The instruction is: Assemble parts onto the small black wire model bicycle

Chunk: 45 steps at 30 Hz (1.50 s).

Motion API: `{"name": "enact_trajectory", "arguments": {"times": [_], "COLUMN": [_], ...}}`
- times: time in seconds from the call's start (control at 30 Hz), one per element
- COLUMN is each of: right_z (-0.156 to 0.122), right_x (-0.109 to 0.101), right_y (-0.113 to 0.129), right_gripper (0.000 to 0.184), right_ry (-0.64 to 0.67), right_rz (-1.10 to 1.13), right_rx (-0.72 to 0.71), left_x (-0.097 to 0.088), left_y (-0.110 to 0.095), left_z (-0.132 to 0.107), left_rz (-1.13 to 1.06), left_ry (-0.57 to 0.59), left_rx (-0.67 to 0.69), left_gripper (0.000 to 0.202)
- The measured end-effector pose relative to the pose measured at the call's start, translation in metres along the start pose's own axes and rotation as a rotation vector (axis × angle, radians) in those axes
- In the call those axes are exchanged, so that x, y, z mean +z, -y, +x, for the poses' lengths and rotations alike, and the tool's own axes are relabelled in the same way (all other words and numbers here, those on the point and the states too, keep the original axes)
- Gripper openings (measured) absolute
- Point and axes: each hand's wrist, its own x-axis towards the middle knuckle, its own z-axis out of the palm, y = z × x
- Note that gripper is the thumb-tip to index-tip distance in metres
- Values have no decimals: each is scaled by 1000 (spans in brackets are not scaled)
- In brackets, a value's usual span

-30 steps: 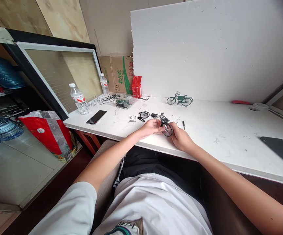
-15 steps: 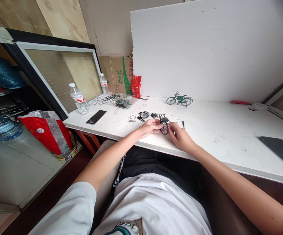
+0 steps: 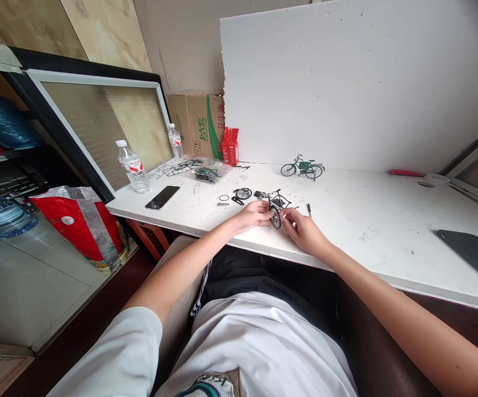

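Note:
A black model bicycle (image 3: 276, 218), with its spoked wheel toward me, is held near the table's front edge. My left hand (image 3: 252, 217) is closed on its wheel from the left. On the right, the fingers of my right hand (image 3: 304, 227) pinch at the wheel's other side. The frame and handlebar stick up behind the wheel, partly covered by my fingers. Just left of it lie a loose spoked wheel (image 3: 243, 193), a thin ring (image 3: 224, 198) and a small black part (image 3: 237, 201).
A finished-looking green model bicycle (image 3: 302, 167) stands at the back. Left are a phone (image 3: 162, 197), a water bottle (image 3: 133, 167), a plastic bag of parts (image 3: 208, 172) and a red box (image 3: 230, 146). A dark flat object (image 3: 472, 255) lies at the right edge.
The model bicycle has turned slightly between my hands, its wheel shifting a little left and down. More of the frame shows behind it. Both hands keep their hold.

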Motion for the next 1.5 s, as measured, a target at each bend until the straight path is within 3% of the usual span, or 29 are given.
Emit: {"name": "enact_trajectory", "arguments": {"times": [0.47, 0.83, 1.5], "right_z": [3, -2, -3], "right_x": [-1, 2, 0], "right_y": [2, 3, 2], "right_gripper": [43, 30, 27], "right_ry": [48, -61, -49], "right_rz": [79, -141, -92], "right_rx": [42, -34, -39], "left_x": [2, 3, -3], "left_y": [3, -1, 2], "left_z": [1, -2, 0], "left_rz": [128, 23, 40], "left_ry": [-46, -25, 3], "left_rx": [145, 27, 7], "left_gripper": [45, 42, 42]}}
